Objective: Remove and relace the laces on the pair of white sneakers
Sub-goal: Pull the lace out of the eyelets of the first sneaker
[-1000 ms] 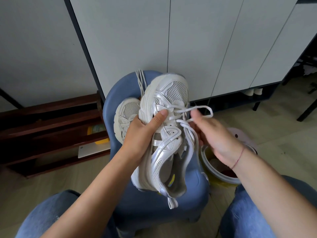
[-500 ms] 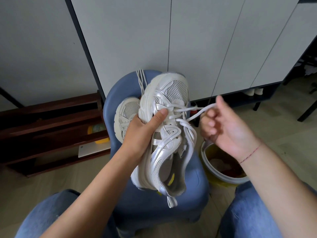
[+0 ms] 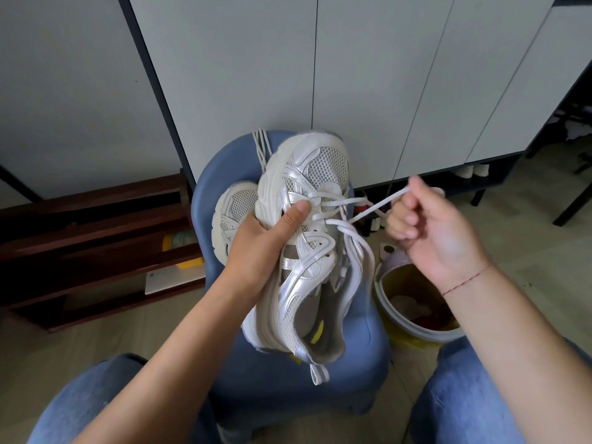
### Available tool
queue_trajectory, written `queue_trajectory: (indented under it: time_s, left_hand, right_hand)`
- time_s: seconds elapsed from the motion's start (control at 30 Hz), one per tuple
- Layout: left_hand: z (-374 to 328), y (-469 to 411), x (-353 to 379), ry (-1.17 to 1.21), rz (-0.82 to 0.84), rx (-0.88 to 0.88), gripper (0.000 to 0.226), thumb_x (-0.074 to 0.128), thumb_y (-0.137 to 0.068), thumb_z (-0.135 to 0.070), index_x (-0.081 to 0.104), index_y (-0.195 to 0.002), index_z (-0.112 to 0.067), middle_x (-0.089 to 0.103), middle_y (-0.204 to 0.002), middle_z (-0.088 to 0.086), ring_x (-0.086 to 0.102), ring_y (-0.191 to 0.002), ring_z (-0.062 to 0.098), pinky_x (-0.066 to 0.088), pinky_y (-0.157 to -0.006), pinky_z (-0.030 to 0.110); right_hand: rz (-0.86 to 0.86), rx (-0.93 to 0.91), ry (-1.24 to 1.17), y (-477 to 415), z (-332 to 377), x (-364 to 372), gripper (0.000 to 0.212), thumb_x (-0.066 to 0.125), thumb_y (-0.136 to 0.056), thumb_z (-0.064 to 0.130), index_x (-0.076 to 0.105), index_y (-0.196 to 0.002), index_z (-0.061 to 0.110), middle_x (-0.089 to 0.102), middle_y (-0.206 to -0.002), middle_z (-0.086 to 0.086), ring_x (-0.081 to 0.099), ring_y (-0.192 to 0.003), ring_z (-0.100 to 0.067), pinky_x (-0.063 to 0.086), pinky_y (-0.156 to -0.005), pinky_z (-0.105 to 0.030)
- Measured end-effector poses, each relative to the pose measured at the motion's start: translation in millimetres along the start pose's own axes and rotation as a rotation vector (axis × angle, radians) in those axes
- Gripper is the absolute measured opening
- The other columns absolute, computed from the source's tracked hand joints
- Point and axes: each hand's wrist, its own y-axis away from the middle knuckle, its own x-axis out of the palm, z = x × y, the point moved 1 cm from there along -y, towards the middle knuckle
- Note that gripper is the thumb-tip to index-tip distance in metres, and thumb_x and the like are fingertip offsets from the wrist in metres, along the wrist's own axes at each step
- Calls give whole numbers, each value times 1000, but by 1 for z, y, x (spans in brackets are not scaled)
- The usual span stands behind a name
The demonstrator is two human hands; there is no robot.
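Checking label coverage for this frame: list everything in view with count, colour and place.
held sneaker: 1, white and silver, above the chair, toe pointing away
second sneaker: 1, white, on the chair behind the held one
lace: 1, white, stretched from the held sneaker's eyelets out to the right
loose lace strands: several, white, over the chair back
chair: 1, blue, between the knees
bin: 1, white rim, yellow below, on the floor right of the chair
wooden rack: 1, dark brown, at left
cabinet doors: several, pale grey, behind the chair
jeans legs: 2, blue, bottom corners
left hand: 1, grips the held sneaker, thumb on its upper
right hand: 1, holds the lace; red thread at the wrist
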Motion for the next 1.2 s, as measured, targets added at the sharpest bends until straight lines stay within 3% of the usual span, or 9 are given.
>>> queue_trajectory:
  time_s: [0.1, 0.23, 0.33, 0.47, 0.7, 0.83, 0.97, 1.07, 1.2]
  left_hand:
    - [1, 0, -1, -9, -12, 4, 64, 74, -72, -61, 69, -120, -18, 77, -106, 4, 73, -100, 24, 51, -101, 49]
    - [1, 1, 2, -21, -10, 4, 64, 74, -72, -59, 69, -119, -16, 77, -104, 4, 74, -98, 23, 52, -99, 49]
    - [1, 1, 3, -13, -4, 1, 65, 74, -73, -58, 68, -120, -14, 77, -105, 4, 73, -100, 23, 52, -99, 49]
    - [1, 2, 1, -15, 0, 2, 59, 74, -77, -56, 69, -120, -15, 77, -106, 5, 73, -100, 24, 51, -100, 50]
    - [-1, 1, 1, -4, -13, -4, 57, 72, -78, -54, 69, -119, -15, 77, -105, 5, 73, -99, 23, 52, -100, 48]
    - [1, 1, 3, -3, -4, -8, 62, 74, -74, -58, 68, -121, -17, 77, -106, 4, 73, -100, 23, 51, -100, 49]
    - [2, 0, 2, -3, -1, -6, 65, 74, -72, -60, 68, -121, -18, 76, -108, 4, 73, -101, 24, 51, -100, 49]
    - [1, 0, 1, -7, -6, -6, 58, 74, -76, -56, 69, -119, -17, 77, -106, 5, 73, -100, 24, 51, -100, 50]
    - [0, 1, 0, -6, -4, -8, 58, 74, -76, -56, 70, -117, -15, 77, -104, 6, 73, -99, 25, 52, -100, 49]
  right_hand:
    - [-61, 79, -89, -3, 2, -9, 41, 43, -93, 39, 44, -59, 17, 33, -45, 4, 27, -37, -8, 23, -42, -19]
    - [59, 221, 374, 8, -23, 9, 60, 48, -76, 64, 48, -72, 4, 36, -56, -6, 33, -45, -14, 29, -42, -24]
    - [68, 133, 505, 15, -34, 22, 51, 54, -84, 52, 55, -85, 1, 40, -70, -10, 37, -59, -19, 37, -51, -31]
    - [-19, 12, 408, 13, -31, 22, 35, 49, -96, 22, 45, -63, 12, 35, -54, 0, 31, -47, -9, 25, -44, -19]
    - [-209, -50, 42, -2, -6, -3, 37, 40, -101, 27, 41, -66, 14, 36, -45, 6, 30, -37, -8, 24, -39, -16]
    - [-118, 71, 372, 5, -30, 4, 40, 47, -94, 46, 47, -68, 15, 40, -51, 0, 35, -43, -12, 28, -40, -20]
    - [7, 49, 654, 11, -44, 18, 71, 59, -69, 76, 65, -89, 8, 71, -86, -14, 68, -83, -30, 57, -79, -44]
    - [4, -82, 699, 10, -42, 19, 45, 57, -77, 60, 65, -86, 16, 67, -85, -17, 65, -85, -32, 52, -83, -53]
    - [-153, -190, 497, 3, -29, 9, 30, 52, -97, 24, 52, -67, 20, 44, -49, 10, 40, -47, -6, 32, -48, -20]
